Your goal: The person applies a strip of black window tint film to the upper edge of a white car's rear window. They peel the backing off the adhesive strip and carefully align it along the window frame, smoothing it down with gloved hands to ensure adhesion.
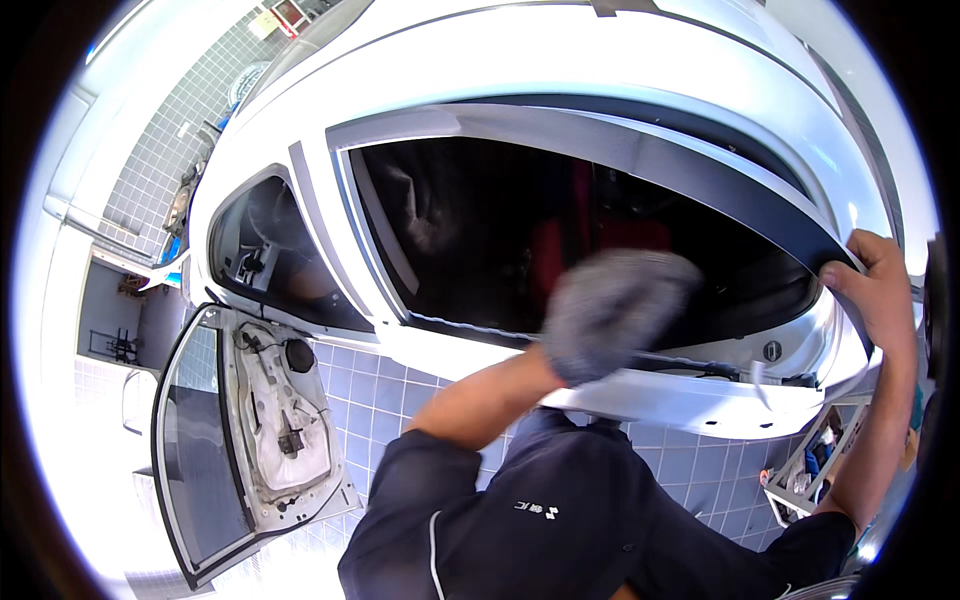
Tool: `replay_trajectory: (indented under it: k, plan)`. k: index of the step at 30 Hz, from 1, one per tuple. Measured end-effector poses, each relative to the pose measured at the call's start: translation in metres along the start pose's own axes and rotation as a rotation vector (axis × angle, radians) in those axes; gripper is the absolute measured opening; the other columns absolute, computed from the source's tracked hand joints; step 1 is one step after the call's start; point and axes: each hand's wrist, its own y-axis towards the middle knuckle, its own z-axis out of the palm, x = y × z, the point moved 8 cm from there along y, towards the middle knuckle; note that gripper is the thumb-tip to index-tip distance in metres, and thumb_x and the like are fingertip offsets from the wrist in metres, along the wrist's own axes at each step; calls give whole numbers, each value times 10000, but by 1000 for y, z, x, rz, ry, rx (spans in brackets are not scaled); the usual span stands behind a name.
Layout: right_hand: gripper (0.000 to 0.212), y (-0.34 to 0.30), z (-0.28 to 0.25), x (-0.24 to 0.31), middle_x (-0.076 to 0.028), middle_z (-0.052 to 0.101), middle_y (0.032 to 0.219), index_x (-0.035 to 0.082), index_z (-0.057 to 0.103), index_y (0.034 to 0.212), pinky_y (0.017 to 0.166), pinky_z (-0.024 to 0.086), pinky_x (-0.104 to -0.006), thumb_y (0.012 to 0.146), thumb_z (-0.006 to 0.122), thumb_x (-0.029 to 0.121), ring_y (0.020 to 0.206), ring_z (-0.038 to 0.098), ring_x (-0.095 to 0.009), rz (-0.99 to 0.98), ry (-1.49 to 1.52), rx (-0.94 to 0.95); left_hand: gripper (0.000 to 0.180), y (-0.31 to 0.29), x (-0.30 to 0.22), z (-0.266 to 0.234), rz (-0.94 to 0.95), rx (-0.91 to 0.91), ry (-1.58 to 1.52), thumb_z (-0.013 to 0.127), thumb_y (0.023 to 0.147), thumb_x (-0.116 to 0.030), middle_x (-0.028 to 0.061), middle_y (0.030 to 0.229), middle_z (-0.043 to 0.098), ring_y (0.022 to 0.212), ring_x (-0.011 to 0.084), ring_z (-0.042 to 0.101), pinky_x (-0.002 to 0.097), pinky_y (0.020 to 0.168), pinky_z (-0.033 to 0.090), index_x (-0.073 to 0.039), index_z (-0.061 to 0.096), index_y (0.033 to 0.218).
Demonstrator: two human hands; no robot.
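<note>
A long dark film strip (pixel 690 165) runs along the upper edge of the window frame on a white car door (pixel 480 370), curving down toward the rear end. My bare right hand (pixel 873 285) pinches this strip at its right end, thumb and fingers closed on it by the corner of the frame. My left hand (pixel 615 310) wears a grey knit glove and is in front of the dark window opening, above the door's lower sill. Motion smears it, so its fingers and anything in them cannot be made out.
A detached door (pixel 290 420), its inner side exposed, stands at the lower left on the blue-tiled floor (pixel 365 390). Beneath my right arm is a metal rack (pixel 800 480) holding small items. The white car roof (pixel 520 50) spreads across the far side.
</note>
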Motion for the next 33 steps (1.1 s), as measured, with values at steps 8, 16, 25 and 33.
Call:
replay_trajectory:
  k: [8, 16, 25, 33]
  plan:
    - [500, -6, -6, -48, 2, 334, 627, 60, 448, 691, 551, 290, -315, 845, 853, 308, 617, 333, -94, -8, -88, -2, 1027, 28, 45, -195, -291, -26, 1668, 715, 785, -196, 360, 1657, 170, 1567, 507, 122, 595, 1281, 42, 81, 163, 1606]
    - [461, 0, -14, -38, -3, 301, 655, 37, 420, 714, 568, 277, -324, 931, 774, 238, 654, 310, -93, 99, -232, -23, 815, 38, 54, -71, -46, 68, 1387, 595, 873, -156, 376, 1641, 201, 1550, 531, 164, 660, 1261, 66, 79, 276, 1585]
    - [464, 0, -8, -41, -10, 340, 655, 13, 445, 714, 572, 302, -340, 929, 779, 254, 665, 333, -99, 116, -263, -71, 632, 51, 53, 9, 85, 265, 1088, 431, 961, -133, 309, 1667, 229, 1564, 465, 201, 617, 1280, 103, 39, 369, 1566]
    - [448, -9, -8, -23, -33, 315, 659, 21, 440, 719, 575, 291, -345, 922, 776, 235, 656, 320, -102, 168, -243, -95, 940, 30, 52, -185, -123, -29, 1518, 684, 762, -187, 351, 1614, 274, 1542, 502, 203, 594, 1275, 120, 60, 279, 1574]
